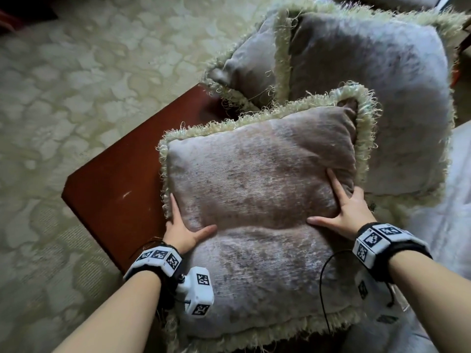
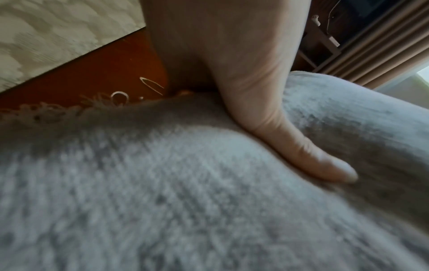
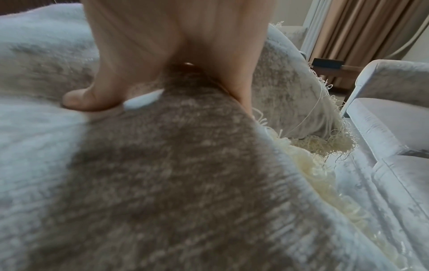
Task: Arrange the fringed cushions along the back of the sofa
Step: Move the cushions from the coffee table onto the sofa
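A grey-brown cushion (image 1: 260,189) with a cream fringe fills the middle of the head view, and both my hands hold it. My left hand (image 1: 182,231) grips its left edge, thumb laid on the front face and fingers hidden behind. My right hand (image 1: 349,212) grips the right edge with thumb and forefinger spread on the face. In the left wrist view the thumb (image 2: 290,143) dents the fabric (image 2: 185,201). In the right wrist view my right hand (image 3: 162,55) clasps the cushion (image 3: 185,165). A second fringed cushion (image 1: 377,98) stands behind it, with a third (image 1: 244,62) to its left.
A red-brown wooden surface (image 1: 122,189) lies left of the held cushion, over a pale patterned carpet (image 1: 76,85). The pale velvet sofa seat (image 1: 453,200) runs along the right. The right wrist view shows a sofa arm (image 3: 394,78) and curtains (image 3: 362,27) beyond.
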Demonstrator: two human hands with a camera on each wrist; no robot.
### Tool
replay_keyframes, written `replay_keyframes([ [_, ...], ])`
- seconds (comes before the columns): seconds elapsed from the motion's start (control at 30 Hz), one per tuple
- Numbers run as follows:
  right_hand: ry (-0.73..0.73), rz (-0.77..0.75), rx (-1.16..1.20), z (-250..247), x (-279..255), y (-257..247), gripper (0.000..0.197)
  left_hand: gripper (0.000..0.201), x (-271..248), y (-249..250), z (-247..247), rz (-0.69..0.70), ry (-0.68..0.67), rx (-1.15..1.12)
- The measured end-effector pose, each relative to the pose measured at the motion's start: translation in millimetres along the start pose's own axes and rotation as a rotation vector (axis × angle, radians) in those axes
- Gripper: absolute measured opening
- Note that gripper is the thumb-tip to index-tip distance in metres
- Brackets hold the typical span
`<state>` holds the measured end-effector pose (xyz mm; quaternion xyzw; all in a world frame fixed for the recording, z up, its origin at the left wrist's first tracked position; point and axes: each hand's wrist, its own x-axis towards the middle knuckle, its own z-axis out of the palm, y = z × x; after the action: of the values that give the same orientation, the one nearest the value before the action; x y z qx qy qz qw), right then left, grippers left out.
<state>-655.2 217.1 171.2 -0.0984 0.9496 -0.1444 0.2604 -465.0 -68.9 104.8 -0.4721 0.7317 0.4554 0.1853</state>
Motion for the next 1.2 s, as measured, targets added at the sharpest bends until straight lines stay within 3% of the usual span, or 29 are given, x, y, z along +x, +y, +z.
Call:
replay_keyframes([
  [0.1,0.027,0.008,0.013,1,0,-1,0.119,0.137,-2,-3,5,0.061,0.103,-0.022],
  [0.43,0.079,-0.047,0.049,-11,-24,8,0.118,0.136,-34,-3,11,0.136,0.257,-0.017],
  [0.7,0.123,-0.043,0.172,-40,-106,83,0.118,0.146,-113,15,34,0.329,0.279,0.082],
  [0.93,0.285,0.144,0.274,-86,-186,224,0.116,0.147,-173,93,136,0.592,0.139,0.191],
  [1.07,0.409,0.295,0.366,-114,-243,324,0.117,0.160,-192,148,218,0.731,-0.167,0.192],
  [1.2,0.552,0.437,0.453,-143,-312,410,0.112,0.161,-222,218,306,0.857,-0.386,0.194],
])
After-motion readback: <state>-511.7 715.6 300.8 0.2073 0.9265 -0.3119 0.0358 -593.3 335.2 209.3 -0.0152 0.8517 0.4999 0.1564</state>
